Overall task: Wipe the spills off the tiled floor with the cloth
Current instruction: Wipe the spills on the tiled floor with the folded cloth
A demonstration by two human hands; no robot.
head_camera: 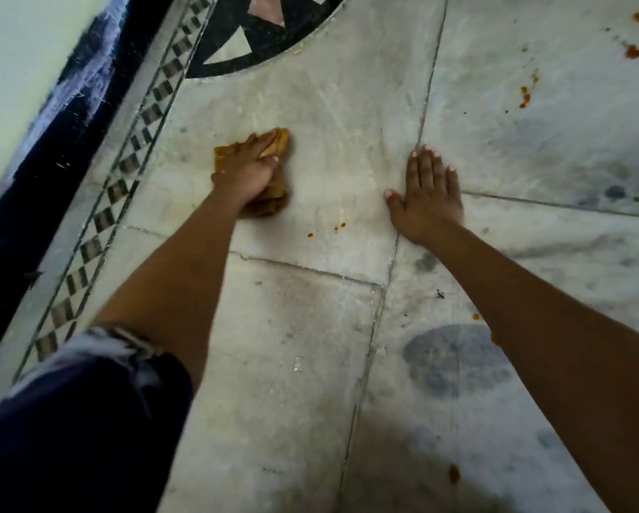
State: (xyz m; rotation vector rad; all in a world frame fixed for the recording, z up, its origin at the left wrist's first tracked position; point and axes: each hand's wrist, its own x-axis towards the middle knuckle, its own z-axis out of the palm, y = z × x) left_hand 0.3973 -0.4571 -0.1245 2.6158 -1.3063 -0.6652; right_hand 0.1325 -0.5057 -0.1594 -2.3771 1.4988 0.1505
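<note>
My left hand (246, 170) presses a folded mustard-brown cloth (278, 142) flat onto the pale marble floor (333, 116), fingers wrapped over it. My right hand (427, 196) lies palm down on the floor to the right, fingers spread, holding nothing. A few small orange-red drops (334, 228) sit on the tile just below and right of the cloth. Larger red-orange spills (632, 51) and a streak of red spots (525, 96) lie at the far upper right. Another orange blob (454, 473) sits near the bottom beside my right forearm.
A checkered inlay border (125, 168) runs diagonally along the left, with a dark skirting and pale wall (18, 68) beyond. A black circular floor pattern (258, 35) lies at the top. Dark grey stains (455, 359) mark the tiles. My dark-clothed knee (73, 431) fills the lower left.
</note>
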